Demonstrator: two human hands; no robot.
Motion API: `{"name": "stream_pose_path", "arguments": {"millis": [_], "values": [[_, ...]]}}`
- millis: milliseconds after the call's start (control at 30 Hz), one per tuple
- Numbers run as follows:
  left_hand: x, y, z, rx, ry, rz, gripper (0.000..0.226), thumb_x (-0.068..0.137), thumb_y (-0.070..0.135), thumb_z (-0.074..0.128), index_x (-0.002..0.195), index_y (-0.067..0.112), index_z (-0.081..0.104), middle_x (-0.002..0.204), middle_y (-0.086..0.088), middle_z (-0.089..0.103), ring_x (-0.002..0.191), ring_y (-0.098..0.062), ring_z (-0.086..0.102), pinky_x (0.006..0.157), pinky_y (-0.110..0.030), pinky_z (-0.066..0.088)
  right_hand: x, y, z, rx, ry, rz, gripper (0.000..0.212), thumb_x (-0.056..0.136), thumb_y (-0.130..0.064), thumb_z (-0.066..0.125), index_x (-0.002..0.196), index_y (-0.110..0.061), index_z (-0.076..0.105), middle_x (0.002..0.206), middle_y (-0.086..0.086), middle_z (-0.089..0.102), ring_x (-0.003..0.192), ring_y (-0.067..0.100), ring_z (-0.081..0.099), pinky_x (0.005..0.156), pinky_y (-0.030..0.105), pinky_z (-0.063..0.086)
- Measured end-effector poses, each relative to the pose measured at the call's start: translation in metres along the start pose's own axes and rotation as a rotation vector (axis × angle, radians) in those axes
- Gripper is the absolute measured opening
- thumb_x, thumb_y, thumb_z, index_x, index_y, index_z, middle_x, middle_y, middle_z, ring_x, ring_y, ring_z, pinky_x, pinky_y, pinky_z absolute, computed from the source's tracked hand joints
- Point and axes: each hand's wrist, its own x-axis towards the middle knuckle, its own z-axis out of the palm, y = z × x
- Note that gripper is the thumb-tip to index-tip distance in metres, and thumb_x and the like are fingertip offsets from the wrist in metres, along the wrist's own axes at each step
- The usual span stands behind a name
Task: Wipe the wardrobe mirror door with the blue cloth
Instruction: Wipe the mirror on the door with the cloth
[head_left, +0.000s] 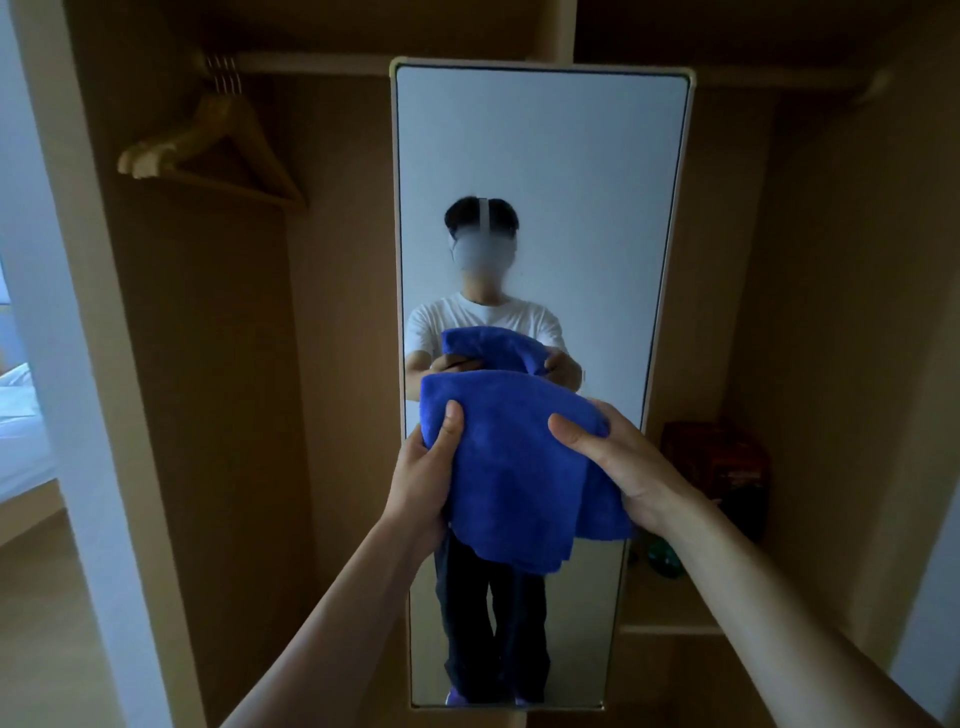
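A tall narrow mirror door (540, 171) with a pale frame stands straight ahead in the open wardrobe. In front of its middle I hold a folded blue cloth (514, 462) with both hands. My left hand (426, 473) grips the cloth's left edge, thumb on top. My right hand (618, 457) grips its right side. Whether the cloth touches the glass I cannot tell. The mirror shows a person in a white shirt and dark trousers holding the same cloth.
Wooden hangers (208, 145) hang from a rail at upper left inside the wardrobe. A dark reddish box (717, 462) and a green object (662, 556) sit on a low shelf at right. A bed (15, 415) shows at far left.
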Motion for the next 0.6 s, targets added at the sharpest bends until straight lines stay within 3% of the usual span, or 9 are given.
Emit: {"name": "stream_pose_path", "arguments": {"millis": [67, 200, 333, 400, 500, 600], "values": [[0.001, 0.003, 0.003, 0.0, 0.013, 0.008, 0.029, 0.095, 0.05, 0.061, 0.113, 0.029, 0.071, 0.113, -0.002, 0.078, 0.104, -0.023, 0.075, 0.076, -0.035, 0.062, -0.001, 0.002, 0.011, 0.159, -0.092, 0.022, 0.055, 0.078, -0.042, 0.079, 0.127, -0.021, 0.062, 0.119, 0.004, 0.073, 0.109, 0.022, 0.07, 0.086, 0.035, 0.059], [0.005, 0.009, 0.007, -0.045, -0.022, 0.014, 0.041, 0.097, 0.051, 0.058, 0.122, 0.021, 0.068, 0.115, -0.008, 0.077, 0.106, -0.026, 0.074, 0.074, -0.032, 0.062, 0.0, -0.003, 0.027, 0.257, -0.049, 0.024, 0.054, 0.081, -0.031, 0.079, 0.13, -0.015, 0.061, 0.122, 0.007, 0.072, 0.114, 0.026, 0.068, 0.103, 0.047, 0.05], [0.009, 0.019, 0.002, -0.093, -0.059, -0.05, 0.065, 0.092, 0.07, 0.045, 0.132, 0.022, 0.064, 0.124, -0.01, 0.073, 0.116, -0.027, 0.07, 0.083, -0.035, 0.061, -0.003, -0.014, 0.031, 0.3, -0.109, -0.034, 0.049, 0.087, -0.023, 0.075, 0.132, -0.011, 0.061, 0.127, 0.011, 0.069, 0.119, 0.028, 0.065, 0.106, 0.047, 0.047], [0.012, 0.024, 0.0, -0.099, -0.051, -0.099, 0.068, 0.092, 0.072, 0.042, 0.13, 0.022, 0.067, 0.122, -0.011, 0.074, 0.114, -0.025, 0.071, 0.082, -0.033, 0.061, -0.004, -0.018, 0.035, 0.292, -0.161, -0.065, 0.047, 0.089, -0.027, 0.073, 0.132, -0.012, 0.061, 0.129, 0.012, 0.068, 0.121, 0.028, 0.064, 0.105, 0.045, 0.047], [0.015, 0.028, 0.0, -0.038, -0.046, -0.189, 0.064, 0.096, 0.069, 0.043, 0.122, 0.019, 0.073, 0.115, -0.013, 0.076, 0.106, -0.024, 0.074, 0.074, -0.031, 0.061, -0.002, -0.021, 0.043, 0.274, -0.194, -0.074, 0.055, 0.087, -0.049, 0.069, 0.132, -0.017, 0.062, 0.13, 0.011, 0.067, 0.123, 0.027, 0.063, 0.106, 0.045, 0.046], [0.017, 0.03, 0.007, 0.096, -0.053, -0.173, 0.053, 0.102, 0.061, 0.044, 0.116, 0.02, 0.074, 0.101, -0.004, 0.079, 0.092, -0.014, 0.077, 0.068, -0.027, 0.059, 0.002, -0.026, 0.05, 0.245, -0.202, -0.05, 0.064, 0.086, -0.064, 0.065, 0.134, -0.02, 0.062, 0.132, 0.01, 0.066, 0.124, 0.027, 0.062, 0.105, 0.042, 0.049]]}}
